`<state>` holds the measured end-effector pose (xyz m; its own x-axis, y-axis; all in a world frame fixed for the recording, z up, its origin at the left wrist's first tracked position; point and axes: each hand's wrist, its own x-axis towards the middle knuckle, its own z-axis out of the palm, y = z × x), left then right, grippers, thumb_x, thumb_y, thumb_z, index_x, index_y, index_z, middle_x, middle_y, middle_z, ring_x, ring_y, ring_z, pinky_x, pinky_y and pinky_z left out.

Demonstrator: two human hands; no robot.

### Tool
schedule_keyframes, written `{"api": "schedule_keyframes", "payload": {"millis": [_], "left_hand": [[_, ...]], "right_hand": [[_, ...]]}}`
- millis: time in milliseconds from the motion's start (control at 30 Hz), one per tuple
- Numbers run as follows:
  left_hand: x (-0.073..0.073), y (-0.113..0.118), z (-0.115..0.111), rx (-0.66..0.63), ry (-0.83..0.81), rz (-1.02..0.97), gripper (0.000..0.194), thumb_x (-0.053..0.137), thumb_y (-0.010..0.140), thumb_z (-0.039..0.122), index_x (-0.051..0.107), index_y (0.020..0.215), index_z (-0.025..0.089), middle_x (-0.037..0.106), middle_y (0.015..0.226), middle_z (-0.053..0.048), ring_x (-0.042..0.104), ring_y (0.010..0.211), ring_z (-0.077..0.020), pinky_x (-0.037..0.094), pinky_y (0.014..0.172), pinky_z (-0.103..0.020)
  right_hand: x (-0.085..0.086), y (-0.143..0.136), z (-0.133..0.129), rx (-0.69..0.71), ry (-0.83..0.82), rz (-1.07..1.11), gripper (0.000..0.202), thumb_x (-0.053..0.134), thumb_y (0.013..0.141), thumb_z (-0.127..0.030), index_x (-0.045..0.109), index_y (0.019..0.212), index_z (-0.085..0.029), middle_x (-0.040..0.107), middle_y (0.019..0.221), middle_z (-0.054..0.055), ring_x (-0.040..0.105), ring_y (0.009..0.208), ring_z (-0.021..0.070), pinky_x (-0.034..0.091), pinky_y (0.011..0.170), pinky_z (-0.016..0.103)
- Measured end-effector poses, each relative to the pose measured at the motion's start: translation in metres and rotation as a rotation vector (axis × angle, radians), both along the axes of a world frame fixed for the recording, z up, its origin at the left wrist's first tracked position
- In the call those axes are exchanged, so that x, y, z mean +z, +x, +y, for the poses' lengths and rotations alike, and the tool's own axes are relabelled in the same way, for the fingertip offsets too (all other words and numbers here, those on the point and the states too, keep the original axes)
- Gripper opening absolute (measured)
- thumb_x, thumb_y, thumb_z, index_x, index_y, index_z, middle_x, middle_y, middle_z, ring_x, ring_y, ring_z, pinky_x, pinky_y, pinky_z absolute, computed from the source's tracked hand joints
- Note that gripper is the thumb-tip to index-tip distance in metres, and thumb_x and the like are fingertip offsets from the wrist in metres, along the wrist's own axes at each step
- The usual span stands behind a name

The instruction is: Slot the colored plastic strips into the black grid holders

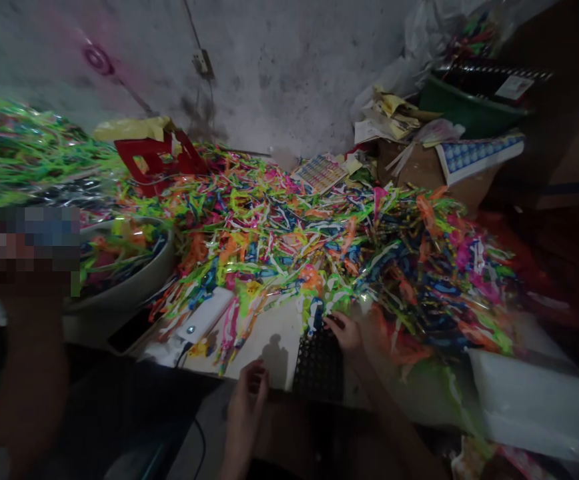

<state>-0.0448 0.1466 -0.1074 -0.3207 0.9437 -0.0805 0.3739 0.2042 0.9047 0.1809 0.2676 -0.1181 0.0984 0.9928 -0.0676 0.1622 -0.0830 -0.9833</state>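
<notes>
My right hand (348, 335) is at the top end of a black perforated mat (318, 367), its thumb and fingertips drawn together against the small blue-and-white plastic piece (314, 313) at the pile's front edge. What is between those fingertips is too small to make out. My left hand (252, 385) hovers over the table's near edge, left of the mat, with fingers curled in; anything inside them is hidden. A big heap of thin, brightly coloured plastic pieces (279, 227) spreads behind both hands. Pink and orange strips (229, 327) hang toward me on the left.
A white power bank (206, 315) with a cable and a dark phone (130, 331) lie at left. Beside them stands a white basin (154, 270) of pieces, near another person's arm (34, 360). A red holder (157, 160), a cardboard box (409, 163) and a white package (539, 400) surround the heap.
</notes>
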Motion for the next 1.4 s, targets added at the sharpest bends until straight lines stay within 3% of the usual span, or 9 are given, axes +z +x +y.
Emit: {"api": "schedule_keyframes", "payload": {"millis": [200,400,600,800,900,1067,1167,1233,1400], "left_hand": [[-0.001,-0.035,0.004,0.125,-0.019,0.073,0.050,0.052,0.069,0.062,0.055,0.097,0.020,0.065,0.079,-0.004,0.063,0.067,-0.0210,0.051,0.057,-0.031],[-0.003,-0.069,-0.003,0.230,-0.035,0.152,0.054,0.050,0.070,0.062,0.053,0.105,0.021,0.067,0.093,-0.007,0.065,0.086,-0.0253,0.052,0.075,-0.036],[-0.012,-0.093,-0.006,0.157,-0.102,0.491,0.047,0.042,0.077,0.057,0.056,0.101,0.019,0.063,0.100,-0.010,0.061,0.095,-0.0279,0.048,0.083,-0.039],[0.001,-0.081,0.003,0.116,-0.261,0.673,0.039,0.038,0.085,0.044,0.057,0.105,0.018,0.062,0.103,-0.011,0.061,0.094,-0.0265,0.046,0.078,-0.035],[0.006,-0.078,0.010,0.111,-0.254,0.705,0.036,0.039,0.085,0.044,0.060,0.096,0.016,0.064,0.098,-0.013,0.062,0.091,-0.0271,0.045,0.074,-0.034],[0.017,-0.076,0.011,0.162,-0.277,0.455,0.035,0.042,0.083,0.048,0.060,0.090,0.019,0.068,0.092,-0.009,0.064,0.087,-0.0263,0.044,0.068,-0.031],[0.026,-0.066,0.004,0.262,-0.132,0.452,0.039,0.042,0.081,0.053,0.059,0.088,0.019,0.065,0.082,-0.007,0.063,0.079,-0.0248,0.043,0.064,-0.031],[0.030,-0.051,-0.003,0.288,0.029,0.458,0.042,0.041,0.081,0.057,0.058,0.089,0.019,0.061,0.075,-0.005,0.060,0.071,-0.0223,0.043,0.062,-0.030],[0.035,-0.002,-0.020,0.161,0.343,0.335,0.035,0.049,0.083,0.053,0.057,0.086,0.019,0.061,0.080,-0.004,0.059,0.072,-0.0189,0.047,0.067,-0.029]], "right_hand": [[0.010,0.003,0.001,0.060,0.019,-0.187,0.041,0.057,0.072,-0.059,0.067,0.080,-0.020,0.069,0.070,0.004,0.066,0.058,0.0200,0.051,0.055,0.029],[0.023,-0.002,0.006,0.135,0.058,-0.337,0.025,0.053,0.080,-0.041,0.067,0.078,-0.021,0.066,0.065,0.001,0.059,0.048,0.0143,0.044,0.049,0.025],[0.021,-0.007,0.004,0.058,0.088,-0.407,0.019,0.054,0.078,-0.036,0.068,0.081,-0.023,0.070,0.076,0.002,0.060,0.056,0.0150,0.045,0.053,0.025],[0.014,-0.012,-0.001,0.010,0.053,-0.313,0.029,0.050,0.078,-0.041,0.068,0.087,-0.019,0.070,0.075,0.005,0.062,0.053,0.0181,0.048,0.053,0.029],[0.012,-0.012,-0.005,-0.007,0.042,-0.331,0.034,0.049,0.078,-0.047,0.069,0.081,-0.019,0.069,0.070,0.006,0.064,0.055,0.0212,0.049,0.057,0.032],[0.019,-0.006,-0.022,-0.078,0.133,-0.316,0.041,0.047,0.080,-0.054,0.068,0.090,-0.021,0.071,0.083,0.008,0.065,0.062,0.0211,0.050,0.063,0.033],[0.035,-0.010,-0.038,-0.061,0.123,-0.304,0.042,0.042,0.084,-0.054,0.066,0.089,-0.021,0.069,0.075,0.006,0.063,0.060,0.0193,0.048,0.059,0.030],[0.049,-0.019,-0.050,0.043,0.111,-0.257,0.039,0.043,0.085,-0.053,0.067,0.084,-0.021,0.068,0.069,0.004,0.060,0.056,0.0171,0.046,0.057,0.027],[0.081,-0.053,-0.074,0.371,0.109,-0.013,0.032,0.061,0.076,-0.048,0.068,0.093,-0.022,0.067,0.082,0.002,0.057,0.056,0.0126,0.043,0.048,0.022]]}}
